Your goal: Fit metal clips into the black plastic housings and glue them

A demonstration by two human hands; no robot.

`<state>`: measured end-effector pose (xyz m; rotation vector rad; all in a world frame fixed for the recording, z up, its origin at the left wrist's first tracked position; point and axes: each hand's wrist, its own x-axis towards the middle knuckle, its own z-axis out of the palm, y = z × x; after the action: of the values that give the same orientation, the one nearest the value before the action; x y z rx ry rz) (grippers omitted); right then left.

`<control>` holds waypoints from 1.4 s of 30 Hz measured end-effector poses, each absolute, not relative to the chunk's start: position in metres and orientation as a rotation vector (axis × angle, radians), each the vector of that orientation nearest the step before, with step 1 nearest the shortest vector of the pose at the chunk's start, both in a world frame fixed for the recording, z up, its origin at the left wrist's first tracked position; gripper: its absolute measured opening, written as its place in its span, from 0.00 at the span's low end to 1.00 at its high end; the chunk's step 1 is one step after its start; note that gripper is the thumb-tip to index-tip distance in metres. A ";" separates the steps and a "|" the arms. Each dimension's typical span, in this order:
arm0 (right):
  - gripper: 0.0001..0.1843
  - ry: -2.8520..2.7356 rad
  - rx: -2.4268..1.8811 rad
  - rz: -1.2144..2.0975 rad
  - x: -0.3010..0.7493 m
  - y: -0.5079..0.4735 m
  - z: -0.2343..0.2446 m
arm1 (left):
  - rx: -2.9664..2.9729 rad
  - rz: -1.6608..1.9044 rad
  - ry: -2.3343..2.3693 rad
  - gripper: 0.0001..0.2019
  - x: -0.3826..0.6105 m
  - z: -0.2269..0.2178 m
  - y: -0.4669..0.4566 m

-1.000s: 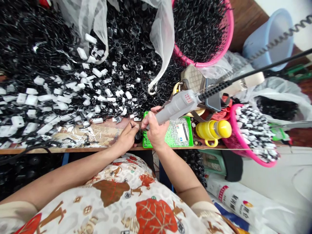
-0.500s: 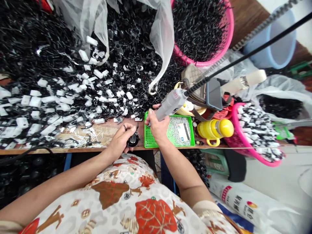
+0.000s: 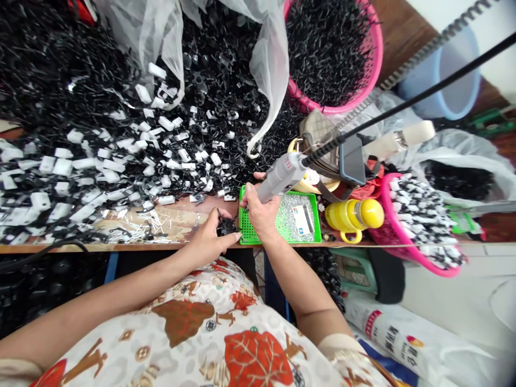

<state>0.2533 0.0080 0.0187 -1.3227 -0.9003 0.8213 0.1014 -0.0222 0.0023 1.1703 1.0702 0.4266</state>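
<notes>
My left hand (image 3: 210, 236) is at the bench's front edge, curled around a small black plastic part (image 3: 226, 226). Its thumb stretches along the near side of the part, and its fingers are on the far side. In my right hand (image 3: 262, 212) is a grey electric screwdriver (image 3: 282, 173), gripped round its body. The screwdriver slants, with its cord end up and to the right; its tip is hidden by the hand. Under that hand lies a green perforated tray (image 3: 249, 235) with many tiny metal screws (image 3: 288, 207) and a small card (image 3: 301, 220).
Heaped black and white plastic parts (image 3: 108, 161) cover the bench at left and back. Thin white sticks (image 3: 155, 223) lie by its front edge. Right of the tray are a yellow bottle (image 3: 352, 215), a phone (image 3: 352, 160) and pink baskets (image 3: 377, 59). A black cord (image 3: 403, 102) crosses above.
My left hand has turned and opened its grip somewhat, thumb now extended toward the tray; the black part sits slightly further right. My right hand and the screwdriver have hardly moved.
</notes>
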 end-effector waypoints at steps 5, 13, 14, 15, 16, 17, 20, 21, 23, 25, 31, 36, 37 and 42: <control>0.24 -0.833 -1.128 0.738 0.249 -0.004 0.046 | 1.221 0.398 1.086 0.22 0.101 0.006 -0.022; 0.16 -0.823 -0.970 0.956 0.223 -0.017 0.055 | 1.240 0.449 1.055 0.20 0.100 0.002 -0.024; 0.16 -0.828 -0.981 0.971 0.222 -0.018 0.053 | 1.253 0.457 1.056 0.20 0.100 0.001 -0.025; 0.16 -0.834 -0.993 0.983 0.221 -0.018 0.051 | 1.265 0.465 1.056 0.19 0.100 0.000 -0.025; 0.16 -0.838 -1.004 0.992 0.220 -0.019 0.049 | 1.277 0.473 1.058 0.19 0.099 -0.001 -0.025; 0.16 -0.837 -1.009 0.996 0.219 -0.019 0.048 | 1.290 0.479 1.060 0.19 0.099 -0.003 -0.025; 0.17 -0.826 -1.002 0.993 0.217 -0.019 0.045 | 1.333 0.507 1.045 0.19 0.099 -0.006 -0.025; 0.17 -0.821 -1.005 0.994 0.216 -0.019 0.044 | 1.343 0.517 1.040 0.18 0.098 -0.006 -0.025; 0.18 -0.822 -1.025 0.993 0.213 -0.019 0.043 | 1.359 0.539 1.036 0.17 0.099 -0.005 -0.024; 0.18 -0.829 -1.045 0.973 0.211 -0.019 0.043 | 1.375 0.553 1.031 0.15 0.101 -0.003 -0.024; 0.16 -0.749 -1.005 0.982 0.213 -0.017 0.049 | 1.419 0.496 1.070 0.16 0.106 0.013 -0.018; 0.16 -0.708 -0.995 0.957 0.224 -0.014 0.059 | 1.691 0.254 0.981 0.16 0.023 0.046 -0.023; 0.16 -0.727 -0.996 0.923 0.226 -0.015 0.058 | 1.765 0.196 1.018 0.16 -0.007 0.049 -0.029; 0.22 -0.790 -1.074 0.887 0.225 -0.016 0.036 | 1.893 -0.473 1.661 0.22 -0.140 0.028 -0.074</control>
<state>0.2249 -0.0155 0.0361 -1.0744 -0.7904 0.8869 -0.1402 -0.0739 0.0281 1.8930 1.6610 -0.4728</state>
